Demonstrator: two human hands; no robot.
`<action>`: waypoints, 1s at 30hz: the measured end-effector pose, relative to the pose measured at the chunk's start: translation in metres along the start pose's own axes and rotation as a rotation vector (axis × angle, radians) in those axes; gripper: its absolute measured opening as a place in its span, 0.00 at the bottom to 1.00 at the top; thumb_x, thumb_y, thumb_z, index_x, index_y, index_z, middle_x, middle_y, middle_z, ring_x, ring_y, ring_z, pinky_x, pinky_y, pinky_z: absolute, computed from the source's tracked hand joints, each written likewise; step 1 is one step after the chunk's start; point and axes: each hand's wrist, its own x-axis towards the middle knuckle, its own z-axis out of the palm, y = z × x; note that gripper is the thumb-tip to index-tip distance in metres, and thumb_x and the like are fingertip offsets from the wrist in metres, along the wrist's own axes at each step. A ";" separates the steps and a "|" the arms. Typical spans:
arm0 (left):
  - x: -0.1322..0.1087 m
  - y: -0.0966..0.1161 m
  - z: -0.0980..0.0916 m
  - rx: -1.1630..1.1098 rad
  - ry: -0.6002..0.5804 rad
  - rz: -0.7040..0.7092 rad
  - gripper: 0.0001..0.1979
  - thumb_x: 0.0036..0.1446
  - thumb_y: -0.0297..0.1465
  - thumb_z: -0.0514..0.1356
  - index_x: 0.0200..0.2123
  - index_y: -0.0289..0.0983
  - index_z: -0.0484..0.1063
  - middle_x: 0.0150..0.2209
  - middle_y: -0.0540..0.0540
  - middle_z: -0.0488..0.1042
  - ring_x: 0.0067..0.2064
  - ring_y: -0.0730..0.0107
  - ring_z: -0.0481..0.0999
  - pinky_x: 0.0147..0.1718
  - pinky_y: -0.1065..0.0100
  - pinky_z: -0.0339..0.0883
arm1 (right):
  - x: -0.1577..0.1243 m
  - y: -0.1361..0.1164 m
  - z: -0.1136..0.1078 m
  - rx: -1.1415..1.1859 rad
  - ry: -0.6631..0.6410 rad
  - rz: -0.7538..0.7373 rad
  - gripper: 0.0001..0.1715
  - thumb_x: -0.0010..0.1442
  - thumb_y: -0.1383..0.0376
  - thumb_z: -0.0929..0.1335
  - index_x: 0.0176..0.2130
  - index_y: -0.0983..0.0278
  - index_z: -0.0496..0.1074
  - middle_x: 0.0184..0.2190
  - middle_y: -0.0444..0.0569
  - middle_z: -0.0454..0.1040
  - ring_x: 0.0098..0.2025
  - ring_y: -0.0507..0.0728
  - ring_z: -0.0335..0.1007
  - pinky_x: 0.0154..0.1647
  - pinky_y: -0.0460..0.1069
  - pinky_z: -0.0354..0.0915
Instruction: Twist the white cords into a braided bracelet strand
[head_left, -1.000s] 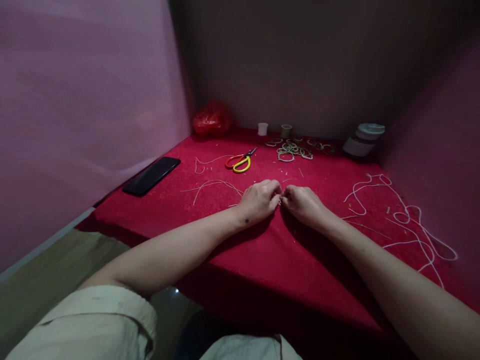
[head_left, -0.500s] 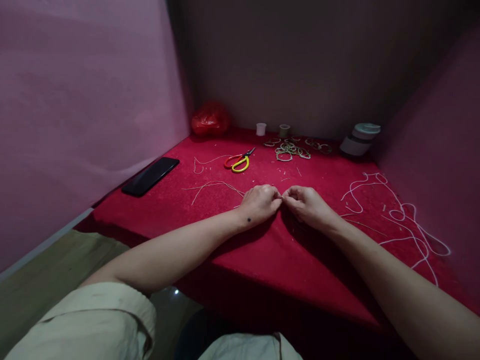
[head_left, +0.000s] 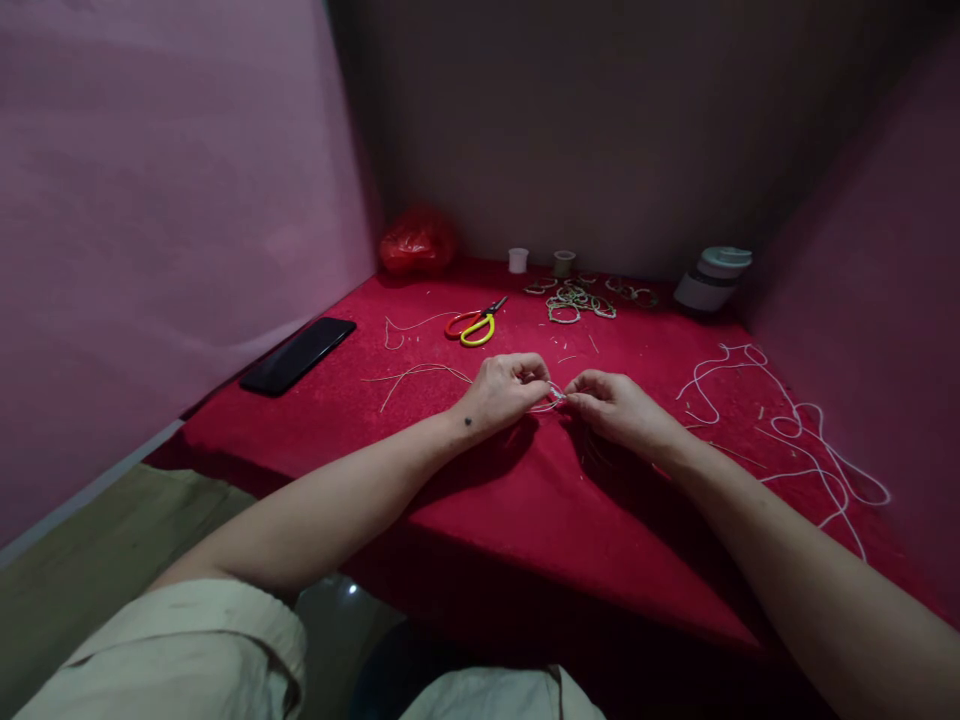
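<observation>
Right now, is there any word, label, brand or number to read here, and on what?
None can be read. The flat black phone is dark-screened; the orange-and-yellow-handled scissors, small white cup, white-lidded round jar and the thin pale string pinched by the left hand and right hand show no legible marks.

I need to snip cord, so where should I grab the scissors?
Best take the scissors by the orange and yellow handle loops, coming from the near side: they lie flat, loops toward you, blades pointing away toward the back wall.
</observation>
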 end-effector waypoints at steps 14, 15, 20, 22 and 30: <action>-0.007 0.013 -0.004 -0.404 -0.078 0.000 0.04 0.48 0.29 0.58 0.26 0.34 0.68 0.17 0.56 0.61 0.19 0.82 0.58 0.19 0.75 0.52 | 0.000 -0.002 0.000 -0.198 -0.011 -0.002 0.12 0.55 0.64 0.62 0.27 0.66 0.71 0.22 0.47 0.72 0.23 0.50 0.61 0.23 0.44 0.54; -0.006 0.013 -0.005 -0.463 -0.100 -0.027 0.05 0.49 0.30 0.58 0.27 0.35 0.67 0.18 0.55 0.61 0.19 0.82 0.60 0.18 0.75 0.52 | 0.000 -0.003 0.000 -0.195 -0.008 0.013 0.11 0.55 0.64 0.62 0.26 0.66 0.71 0.21 0.46 0.70 0.22 0.50 0.60 0.22 0.44 0.53; -0.001 0.010 -0.007 -0.615 -0.264 -0.170 0.06 0.52 0.33 0.55 0.31 0.36 0.63 0.24 0.51 0.69 0.19 0.81 0.66 0.16 0.76 0.54 | 0.000 -0.003 0.000 -0.196 0.012 0.062 0.11 0.54 0.65 0.62 0.23 0.65 0.68 0.15 0.43 0.64 0.17 0.48 0.54 0.19 0.45 0.49; 0.002 0.006 -0.006 -0.528 -0.262 -0.212 0.04 0.53 0.31 0.54 0.29 0.36 0.61 0.20 0.54 0.66 0.16 0.82 0.64 0.15 0.77 0.52 | 0.001 -0.002 0.000 -0.187 0.014 0.050 0.10 0.53 0.65 0.63 0.22 0.64 0.67 0.16 0.44 0.65 0.18 0.49 0.54 0.19 0.44 0.50; 0.002 -0.006 0.001 -0.145 -0.266 -0.179 0.04 0.51 0.27 0.52 0.25 0.36 0.62 0.14 0.57 0.60 0.14 0.82 0.58 0.15 0.76 0.49 | 0.004 -0.003 -0.001 -0.164 -0.009 0.070 0.08 0.51 0.67 0.64 0.23 0.65 0.67 0.18 0.43 0.64 0.20 0.49 0.54 0.20 0.44 0.50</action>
